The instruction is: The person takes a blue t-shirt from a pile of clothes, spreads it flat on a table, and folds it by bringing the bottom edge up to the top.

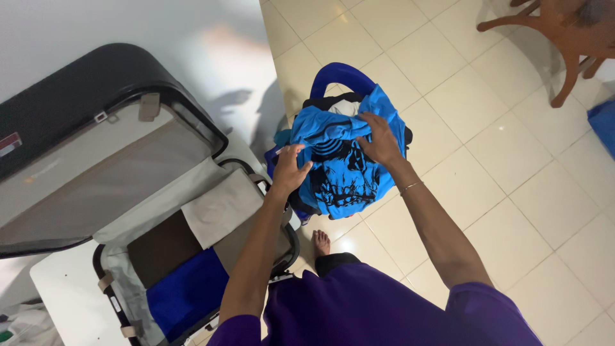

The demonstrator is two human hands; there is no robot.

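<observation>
- Standing nearest the camera, the person wears a purple top (378,307), with one bare foot (320,242) on the cream tiled floor (512,192), just below the bright blue printed T-shirt (343,154).
- An open black hard-shell suitcase (96,166) lies to the left of the T-shirt on a white surface (64,295); its lower half holds a folded deep blue cloth (189,288), a brown folded piece (163,247) and a beige liner flap (221,208).
- The left hand (289,170) grips the T-shirt's left edge, fingers curled shut on the fabric.
- The right hand (379,141) pinches the T-shirt's upper right part, fingers closed on a bunch of cloth; a thin bracelet (411,186) sits on that wrist.
- The T-shirt itself, with a black skull print, is held up over the floor, just right of the suitcase's open lower half.
- A blue-rimmed basket (343,74) with dark and white clothes in it sits right behind the T-shirt, mostly covered by it.
- A brown wooden chair (564,32) stands well beyond the T-shirt, to the far right.
</observation>
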